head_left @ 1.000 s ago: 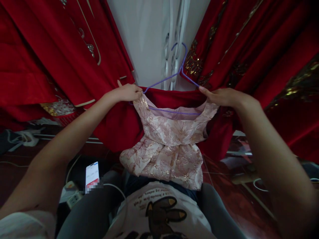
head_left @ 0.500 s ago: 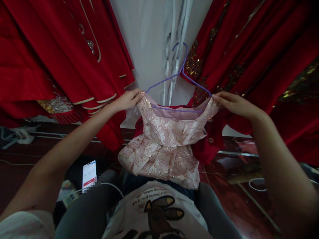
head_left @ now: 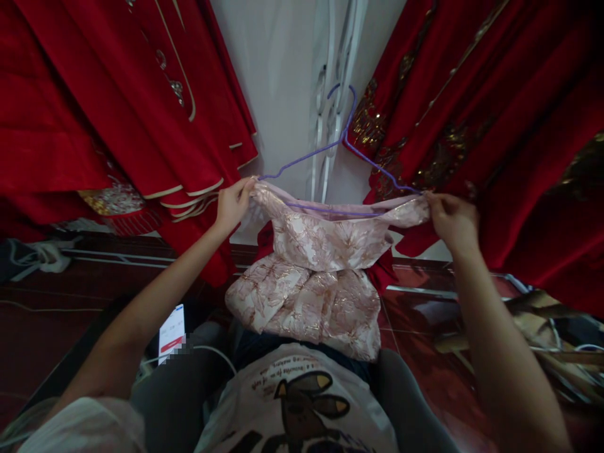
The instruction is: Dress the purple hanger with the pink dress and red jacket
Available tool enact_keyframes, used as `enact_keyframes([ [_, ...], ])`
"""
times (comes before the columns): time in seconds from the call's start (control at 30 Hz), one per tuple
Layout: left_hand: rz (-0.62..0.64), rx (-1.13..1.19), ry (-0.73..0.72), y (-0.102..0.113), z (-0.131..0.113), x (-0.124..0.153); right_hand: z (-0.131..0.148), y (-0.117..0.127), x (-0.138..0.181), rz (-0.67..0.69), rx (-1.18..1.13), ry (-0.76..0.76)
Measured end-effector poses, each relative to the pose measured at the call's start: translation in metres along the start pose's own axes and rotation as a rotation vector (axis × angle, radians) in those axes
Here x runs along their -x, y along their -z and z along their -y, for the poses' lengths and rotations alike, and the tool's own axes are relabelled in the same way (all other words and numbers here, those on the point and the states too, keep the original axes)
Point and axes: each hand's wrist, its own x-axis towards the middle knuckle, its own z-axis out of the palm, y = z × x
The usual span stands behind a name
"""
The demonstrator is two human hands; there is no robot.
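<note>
A pale pink brocade dress (head_left: 325,245) with gold-toned pattern lies across my lap, its bodice raised and its skirt bunched below. Inside its neckline sits a purple wire hanger (head_left: 309,153), hook pointing away from me. My left hand (head_left: 234,204) pinches the left shoulder strap at one end of the hanger. At the other end, my right hand (head_left: 453,217) is closed on the right strap. Both straps are pulled outward, and the neckline is stretched nearly straight. The hanger's bottom bar shows partly in front of the pink lining.
Red embroidered garments hang at left (head_left: 155,94) and right (head_left: 453,126), before white cabinet doors (head_left: 268,75). A lit phone (head_left: 172,330) and a white cable (head_left: 214,350) are by my left leg. Assorted items (head_left: 561,340) lie on the reddish tiled floor at right.
Both hands have moved apart, drawing the straps outward toward the hanger's tips. The neckline opening has become narrower and flatter. My right hand has also turned and sunk slightly.
</note>
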Motion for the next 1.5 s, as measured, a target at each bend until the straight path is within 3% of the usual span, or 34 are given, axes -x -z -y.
enact_keyframes([
  [0.1, 0.050, -0.068, 0.082, -0.001, 0.014, 0.026, -0.022, 0.001, 0.023, 0.132, 0.044, -0.109],
  [0.17, 0.141, -0.079, 0.094, -0.001, 0.015, 0.044, -0.032, 0.004, 0.039, 0.288, -0.004, -0.069],
  [0.27, 0.296, -0.038, 0.013, 0.000, -0.003, 0.062, -0.028, 0.012, 0.059, 0.505, -0.161, 0.062],
  [0.33, 0.364, 0.012, -0.113, -0.003, -0.026, 0.065, -0.012, 0.019, 0.067, 0.544, -0.240, 0.125],
  [0.47, 0.427, 0.143, -0.450, -0.022, -0.078, 0.053, 0.031, 0.025, 0.072, 0.465, -0.329, 0.205],
  [0.57, 0.400, 0.034, -0.607, -0.043, -0.100, 0.040, 0.052, 0.016, 0.072, 0.377, -0.403, 0.248],
  [0.67, 0.347, -0.153, -0.574, -0.063, -0.098, 0.029, 0.054, 0.004, 0.072, 0.273, -0.481, 0.212],
  [0.8, 0.392, -0.203, -0.519, -0.075, -0.073, 0.022, 0.034, 0.006, 0.070, 0.216, -0.530, 0.076],
  [0.97, 0.361, -0.079, -0.482, -0.060, -0.059, 0.024, 0.000, 0.037, 0.063, 0.322, -0.556, -0.164],
  [1.1, 0.347, -0.033, -0.511, -0.043, -0.063, 0.028, -0.017, 0.055, 0.062, 0.245, -0.503, -0.312],
  [1.37, 0.333, -0.105, -0.564, -0.044, -0.062, 0.028, -0.001, 0.043, 0.065, 0.089, -0.531, -0.097],
  [1.5, 0.345, -0.088, -0.564, -0.048, -0.066, 0.030, 0.022, 0.034, 0.058, -0.079, -0.260, 0.072],
])
